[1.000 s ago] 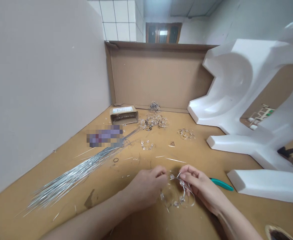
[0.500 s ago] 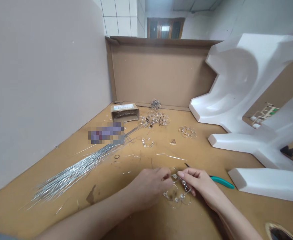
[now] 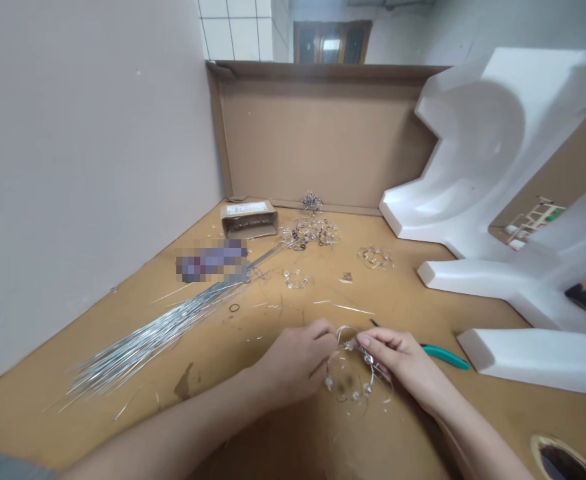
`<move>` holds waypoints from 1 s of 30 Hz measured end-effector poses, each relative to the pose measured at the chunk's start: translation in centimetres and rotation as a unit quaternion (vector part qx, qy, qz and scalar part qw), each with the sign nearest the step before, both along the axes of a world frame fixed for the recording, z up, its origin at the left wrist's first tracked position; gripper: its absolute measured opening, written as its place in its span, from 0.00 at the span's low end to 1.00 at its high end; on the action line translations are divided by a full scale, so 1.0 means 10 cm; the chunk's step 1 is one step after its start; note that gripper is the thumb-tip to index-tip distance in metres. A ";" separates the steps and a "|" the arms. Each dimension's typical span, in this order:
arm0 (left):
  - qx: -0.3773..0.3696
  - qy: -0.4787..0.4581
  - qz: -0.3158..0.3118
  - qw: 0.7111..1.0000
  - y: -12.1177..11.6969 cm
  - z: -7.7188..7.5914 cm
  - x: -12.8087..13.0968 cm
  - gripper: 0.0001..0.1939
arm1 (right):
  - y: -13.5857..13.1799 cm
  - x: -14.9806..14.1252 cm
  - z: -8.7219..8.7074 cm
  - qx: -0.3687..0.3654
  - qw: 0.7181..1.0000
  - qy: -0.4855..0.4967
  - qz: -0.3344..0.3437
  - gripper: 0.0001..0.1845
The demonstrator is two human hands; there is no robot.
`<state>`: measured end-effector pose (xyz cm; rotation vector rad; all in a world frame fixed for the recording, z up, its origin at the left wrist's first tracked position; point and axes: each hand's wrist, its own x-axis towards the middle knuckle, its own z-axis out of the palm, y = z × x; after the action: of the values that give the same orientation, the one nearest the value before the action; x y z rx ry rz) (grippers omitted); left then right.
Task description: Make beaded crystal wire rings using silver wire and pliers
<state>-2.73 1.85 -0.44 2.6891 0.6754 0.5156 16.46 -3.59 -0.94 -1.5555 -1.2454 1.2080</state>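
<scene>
At lower centre of the frame, the fingers (image 3: 324, 338) of the left hand (image 3: 297, 363) and right hand (image 3: 403, 363) pinch narrowly on a wire loop strung with clear beads (image 3: 350, 380) over the counter (image 3: 273, 427). A slackened pinch could let the springy wire whip free, shedding beads or catching the teal-handled pliers (image 3: 445, 357) just beside.
</scene>
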 end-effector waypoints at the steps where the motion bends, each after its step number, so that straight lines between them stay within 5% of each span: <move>1: -0.030 -0.032 0.001 0.999 0.01 -0.01 0.00 0.06 | 0.00 0.00 0.00 -0.003 1.000 0.003 -0.002 0.18; 9: -0.204 -0.124 0.012 0.971 0.08 -0.11 0.04 0.04 | 0.03 0.01 -0.05 0.020 0.999 -0.044 0.008 0.17; 30: -0.187 -0.117 0.044 0.974 0.13 -0.16 0.05 0.03 | 0.05 0.03 -0.09 0.030 0.999 -0.024 -0.018 0.19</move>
<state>-2.27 3.16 -2.08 2.2148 0.7433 0.6450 16.76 -3.11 -1.86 -1.5655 -1.2664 1.1069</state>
